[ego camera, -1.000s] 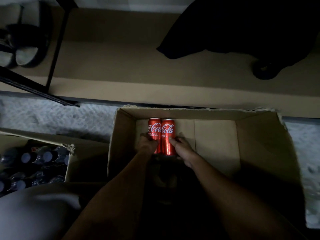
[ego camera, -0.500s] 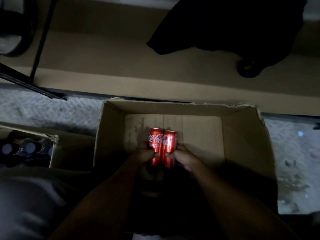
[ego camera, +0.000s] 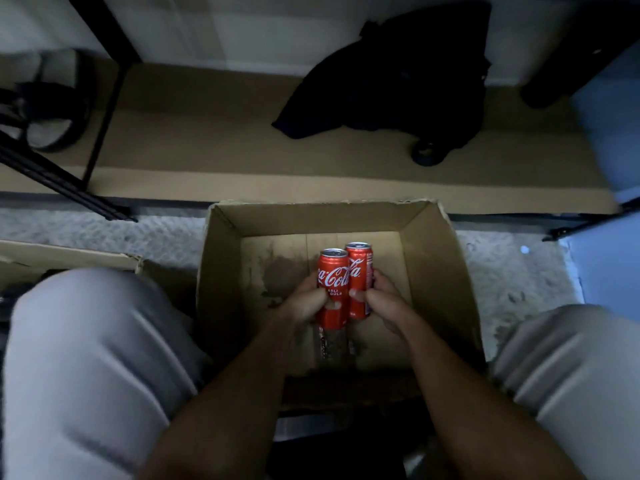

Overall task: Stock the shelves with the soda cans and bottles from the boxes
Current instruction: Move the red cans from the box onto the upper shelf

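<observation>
Hands, left hand (ego camera: pixel 304 299) and right hand (ego camera: pixel 381 299), are clamping fingers around two rigid, smooth, probably full cans (ego camera: pixel 334 289) mid-body above the box (ego camera: pixel 433 258), where grip seems surest.

Dim room: grey speckled floor (ego camera: pixel 512 282), low brown shelf board (ego camera: pixel 214 140), black frame (ego camera: pixel 104 109).

Shop stockroom, low metal-framed shelf (ego camera: pixel 214 181), cardboard box (ego camera: pixel 433 258) of soda cans (ego camera: pixel 334 289)

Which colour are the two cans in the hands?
Red, with white lettering, seen in the head view: cans.
</observation>
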